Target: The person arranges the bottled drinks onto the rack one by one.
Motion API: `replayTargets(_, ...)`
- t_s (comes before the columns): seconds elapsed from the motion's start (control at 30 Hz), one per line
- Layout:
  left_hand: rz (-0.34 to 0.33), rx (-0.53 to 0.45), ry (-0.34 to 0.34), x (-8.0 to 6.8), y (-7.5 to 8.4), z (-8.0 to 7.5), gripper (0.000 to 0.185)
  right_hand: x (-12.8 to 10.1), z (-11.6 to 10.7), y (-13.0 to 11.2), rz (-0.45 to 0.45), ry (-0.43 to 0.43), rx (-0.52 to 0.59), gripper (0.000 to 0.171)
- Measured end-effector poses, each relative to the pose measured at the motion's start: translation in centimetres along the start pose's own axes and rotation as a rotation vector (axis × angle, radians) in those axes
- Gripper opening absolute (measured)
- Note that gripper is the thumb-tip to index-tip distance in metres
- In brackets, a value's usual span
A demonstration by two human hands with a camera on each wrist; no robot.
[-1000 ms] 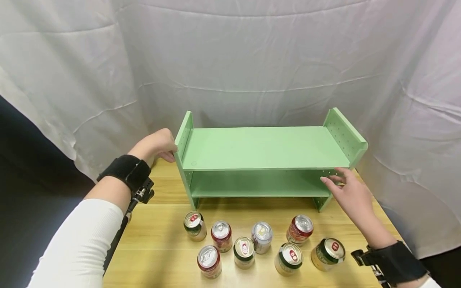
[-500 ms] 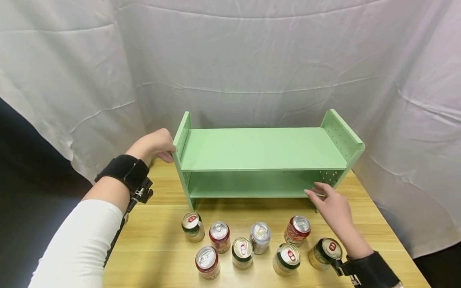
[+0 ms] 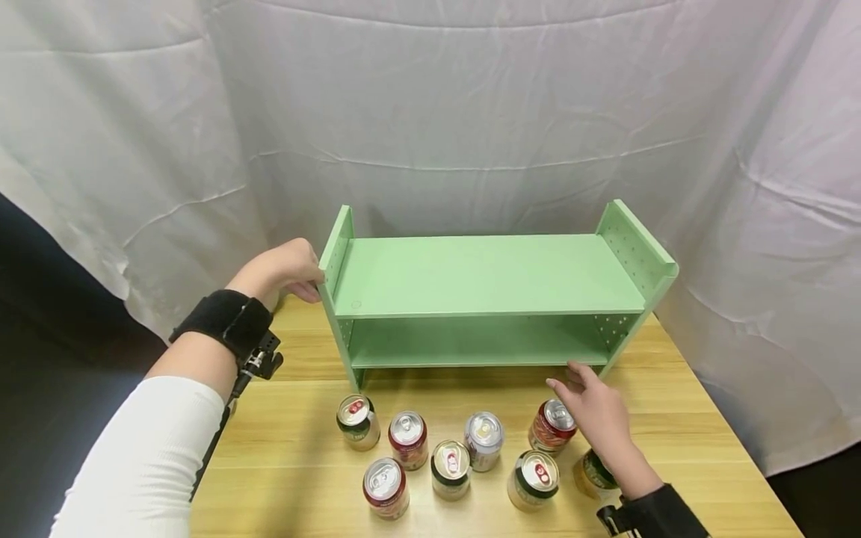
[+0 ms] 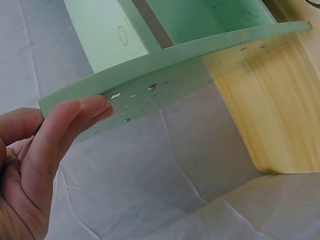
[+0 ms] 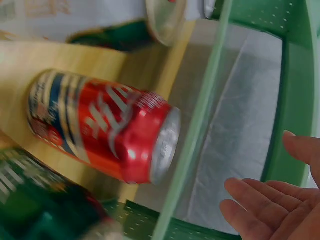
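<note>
I see the left hand point(image 3: 291, 267) gripping the green shelf point(image 3: 494, 276) at its left side. Eight cans point(image 3: 451, 478) stand before it on the tabletop point(image 3: 699, 448), so I judge all their handling remains; toward the tabletop's right edge, the right hand point(image 3: 597, 411) hangs empty, fingers loose, near the rightmost red can point(image 3: 546, 435).

Table point(image 3: 699, 456): wooden, light yellow, grain visible. Green shelf point(image 3: 484, 276) stands toward its far side, two levels, side panels perforated. In front of it on the wood, all upright, from left: a green-and-gold can point(image 3: 358, 424), a nearer red can point(image 3: 386, 489), a farther red can point(image 3: 407, 441), a second green-and-gold can point(image 3: 451, 471), a silver can point(image 3: 483, 442), a third green-and-gold can point(image 3: 533, 482), a last red can point(image 3: 551, 430), and a fourth green-and-gold can point(image 3: 595, 475), partly hidden.
</note>
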State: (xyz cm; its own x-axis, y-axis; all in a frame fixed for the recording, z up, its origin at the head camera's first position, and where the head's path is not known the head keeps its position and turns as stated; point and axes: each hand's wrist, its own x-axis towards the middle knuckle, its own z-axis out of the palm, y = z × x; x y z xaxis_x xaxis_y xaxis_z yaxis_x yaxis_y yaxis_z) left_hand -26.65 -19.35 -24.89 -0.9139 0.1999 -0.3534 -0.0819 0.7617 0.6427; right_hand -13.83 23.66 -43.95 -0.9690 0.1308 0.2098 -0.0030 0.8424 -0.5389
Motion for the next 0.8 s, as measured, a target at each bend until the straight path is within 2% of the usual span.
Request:
replayTargets(0.13,0.003,-0.008,0.004,0.0,-0.1,-0.2,0.011,-0.3,1.6,0.2,0.007,0.068,0.026,0.057)
replayTargets(0.23,0.007,-0.015,0.008,0.1,-0.3,-0.2,0.01,-0.5,2.8,0.4,0.039,0.084,0.071,0.061)
replayTargets(0.6,0.015,-0.021,-0.005,0.3,-0.2,0.6,0.017,-2.2,6.2,1.9,0.175,0.043,0.25,0.082)
replayTargets(0.8,0.008,-0.017,-0.009,0.3,-0.1,0.6,0.013,-2.8,6.6,2.4,0.202,0.018,0.237,0.086)
